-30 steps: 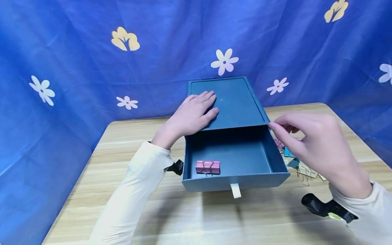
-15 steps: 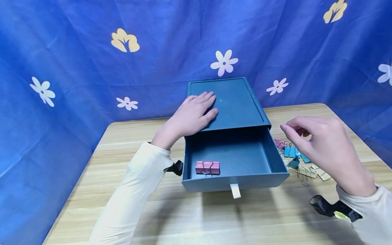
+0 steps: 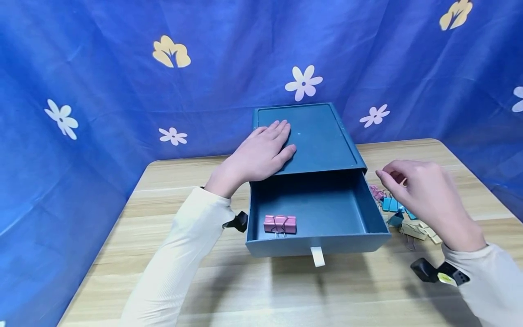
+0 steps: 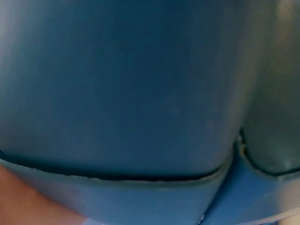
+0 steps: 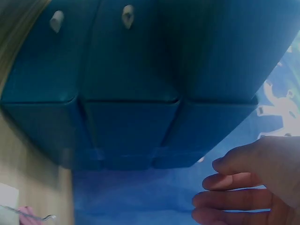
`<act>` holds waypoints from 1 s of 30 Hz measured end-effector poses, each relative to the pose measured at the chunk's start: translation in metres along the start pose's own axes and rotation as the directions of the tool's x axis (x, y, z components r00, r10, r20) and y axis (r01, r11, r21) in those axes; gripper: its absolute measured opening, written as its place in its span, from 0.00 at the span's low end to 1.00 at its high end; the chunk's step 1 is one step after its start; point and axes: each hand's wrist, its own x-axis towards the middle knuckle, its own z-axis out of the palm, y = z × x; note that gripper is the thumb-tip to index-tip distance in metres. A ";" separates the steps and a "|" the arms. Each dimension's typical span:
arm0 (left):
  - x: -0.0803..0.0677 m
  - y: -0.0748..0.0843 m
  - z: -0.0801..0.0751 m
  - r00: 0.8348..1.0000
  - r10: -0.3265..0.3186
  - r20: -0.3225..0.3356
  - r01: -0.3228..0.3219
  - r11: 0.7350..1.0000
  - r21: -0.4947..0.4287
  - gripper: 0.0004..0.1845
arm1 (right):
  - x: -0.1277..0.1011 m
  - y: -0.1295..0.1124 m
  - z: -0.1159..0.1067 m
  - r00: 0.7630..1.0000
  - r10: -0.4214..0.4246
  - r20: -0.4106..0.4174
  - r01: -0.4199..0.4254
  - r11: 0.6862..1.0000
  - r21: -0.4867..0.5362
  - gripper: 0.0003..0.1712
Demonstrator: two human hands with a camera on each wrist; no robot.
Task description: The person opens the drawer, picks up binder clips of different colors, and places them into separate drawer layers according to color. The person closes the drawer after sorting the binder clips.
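My left hand (image 3: 261,154) lies with its fingers stretched out on top of a dark blue drawer box (image 3: 318,136). The box's top drawer (image 3: 327,206) is pulled out toward me, and a white pull tab (image 3: 317,256) hangs at its front. Inside, near the front left corner, sits a pink binder clip (image 3: 280,224). To the right of the box my right hand (image 3: 425,193) hovers with loosely bent fingers and nothing in them. The right wrist view shows that hand (image 5: 253,183) apart from the stacked drawers (image 5: 126,122).
Several binder clips in pink, blue and cream (image 3: 412,230) lie in a loose pile on the wooden table (image 3: 171,213), right of the box and partly behind my right hand. A blue curtain (image 3: 229,81) with flowers hangs behind the table.
My right hand has moved from the box's front right corner to the right and slightly down, clear of the edge. My left hand has stayed on the box top. The view has shifted slightly.
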 end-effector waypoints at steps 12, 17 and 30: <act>0.001 0.001 0.000 1.000 -0.019 0.024 0.018 1.000 0.014 0.34 | 0.004 0.043 0.042 0.974 0.131 0.187 -0.124 0.991 -0.049 0.10; 0.001 0.001 0.001 0.999 -0.023 0.026 0.023 1.000 0.009 0.34 | 0.002 0.054 0.061 0.953 0.165 0.253 -0.155 0.986 -0.061 0.11; 0.000 0.001 0.001 1.000 -0.022 0.011 0.022 1.000 0.012 0.33 | -0.005 0.057 0.090 0.940 0.197 0.278 -0.178 0.980 -0.094 0.14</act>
